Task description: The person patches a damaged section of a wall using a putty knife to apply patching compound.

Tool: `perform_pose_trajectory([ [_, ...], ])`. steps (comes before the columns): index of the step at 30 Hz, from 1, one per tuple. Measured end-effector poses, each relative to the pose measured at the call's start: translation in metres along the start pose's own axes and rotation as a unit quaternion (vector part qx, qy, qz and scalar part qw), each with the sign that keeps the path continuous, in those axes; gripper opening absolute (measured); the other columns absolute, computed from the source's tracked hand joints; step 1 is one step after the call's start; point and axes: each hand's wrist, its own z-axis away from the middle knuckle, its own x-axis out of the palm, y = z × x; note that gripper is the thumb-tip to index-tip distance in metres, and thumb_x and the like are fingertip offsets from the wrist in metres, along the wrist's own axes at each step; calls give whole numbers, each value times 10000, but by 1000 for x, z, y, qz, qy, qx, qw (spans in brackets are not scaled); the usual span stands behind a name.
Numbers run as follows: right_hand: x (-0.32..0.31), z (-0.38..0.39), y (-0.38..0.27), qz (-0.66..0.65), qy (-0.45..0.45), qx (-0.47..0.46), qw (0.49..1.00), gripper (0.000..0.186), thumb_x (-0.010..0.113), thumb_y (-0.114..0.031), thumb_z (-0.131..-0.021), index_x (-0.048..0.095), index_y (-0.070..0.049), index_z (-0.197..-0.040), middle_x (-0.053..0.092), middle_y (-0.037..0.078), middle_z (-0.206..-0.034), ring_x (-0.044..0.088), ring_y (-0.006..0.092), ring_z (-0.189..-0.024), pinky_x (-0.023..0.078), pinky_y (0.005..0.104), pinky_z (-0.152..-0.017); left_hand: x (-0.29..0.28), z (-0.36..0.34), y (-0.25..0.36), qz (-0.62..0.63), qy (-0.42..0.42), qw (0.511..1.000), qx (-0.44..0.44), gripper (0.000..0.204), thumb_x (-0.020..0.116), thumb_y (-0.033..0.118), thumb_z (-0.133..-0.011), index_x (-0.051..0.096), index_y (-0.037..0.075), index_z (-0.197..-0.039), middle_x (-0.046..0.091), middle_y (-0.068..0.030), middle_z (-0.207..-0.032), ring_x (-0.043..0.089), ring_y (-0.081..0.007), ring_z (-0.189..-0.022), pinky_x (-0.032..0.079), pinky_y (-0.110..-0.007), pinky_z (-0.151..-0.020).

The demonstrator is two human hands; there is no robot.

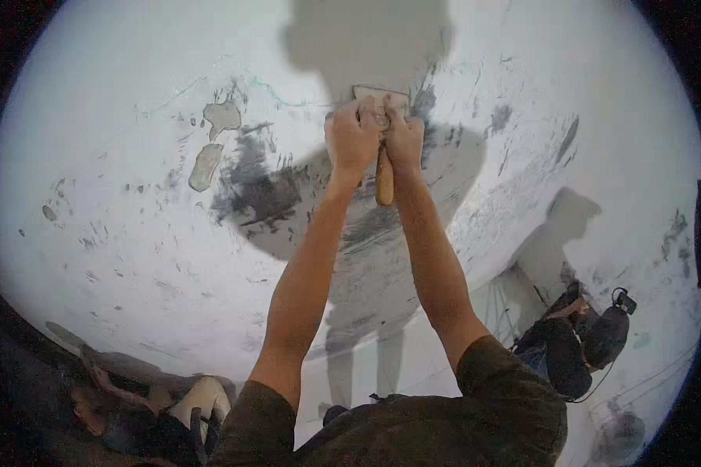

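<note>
A scraper with a wide, flat blade [381,92] and a wooden handle [385,185] is held between my two hands, blade edge up against the whitish wall [171,257]. My left hand [352,138] is closed around the left side of the blade, with its fingers folded over the front. From the other side my right hand [405,140] grips it, thumb pressed on the blade. The handle hangs free below, between my wrists. Dark grey smears and scratches surround the hands on the wall, and my shadow falls across it.
Grey bare patches [206,166] show on the wall left of my hands. At lower right, a person in dark clothing [561,346] works close to the wall, with a cabled device on the head. Another person [144,416] is at lower left in shadow.
</note>
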Motion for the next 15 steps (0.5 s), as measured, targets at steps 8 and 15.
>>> perform_pose_trajectory([
  [8, -7, 7, -5, 12, -4, 2, 1000, 475, 548, -306, -930, 484, 2, -574, 417, -10, -530, 394, 98, -510, 340, 321, -452, 1, 7, -6, -31, -16, 999, 41, 284, 554, 204, -891, 643, -44, -783, 618, -202, -667, 611, -368, -637, 442, -464, -627],
  [15, -6, 13, -10, -24, -27, -34, 999, 452, 546, -286, -934, 452, -23, -578, 441, 1, -556, 397, 101, -523, 341, 323, -471, 3, 4, -3, -22, -28, 999, -34, 308, 537, 269, -904, 673, 8, -811, 633, -204, -689, 623, -381, -684, 460, -454, -644],
])
